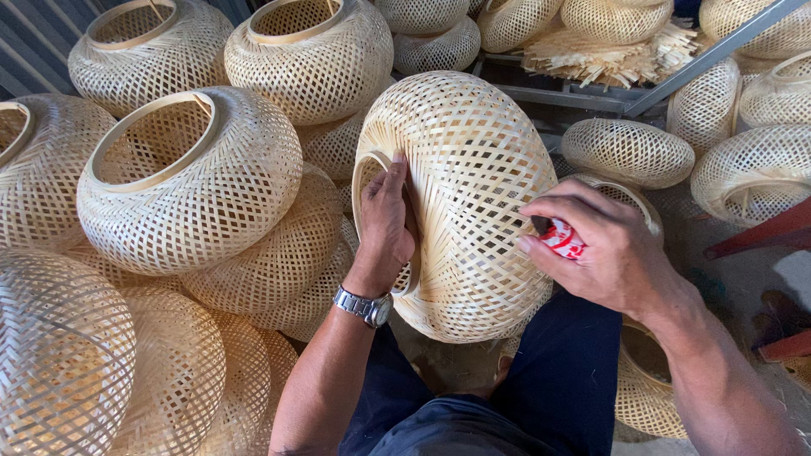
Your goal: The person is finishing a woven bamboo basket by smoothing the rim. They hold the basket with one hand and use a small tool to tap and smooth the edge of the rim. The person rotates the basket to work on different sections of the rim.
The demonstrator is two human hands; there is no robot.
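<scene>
Two hands work one woven shade (pixel 473 194) resting on the lap, tipped on its side. Left hand (pixel 387 221), watch (pixel 365 306) at the wrist, curls over the shade's rim, fingers inside. Right hand (pixel 604 245) closes on a small red-and-white object (pixel 561 239) pressed against the weave. Beyond, more shades (pixel 190 177) lie stacked, with bamboo strips (pixel 591 55) farthest back.

To our left, stacked woven shades (pixel 190 181) crowd right up to the shade on our lap (pixel 465 203), leaving hardly any gap. On our right, open floor (pixel 743 270) gives passage, bounded by more shades (pixel 629 150) and what seems a red bar (pixel 760 232).
</scene>
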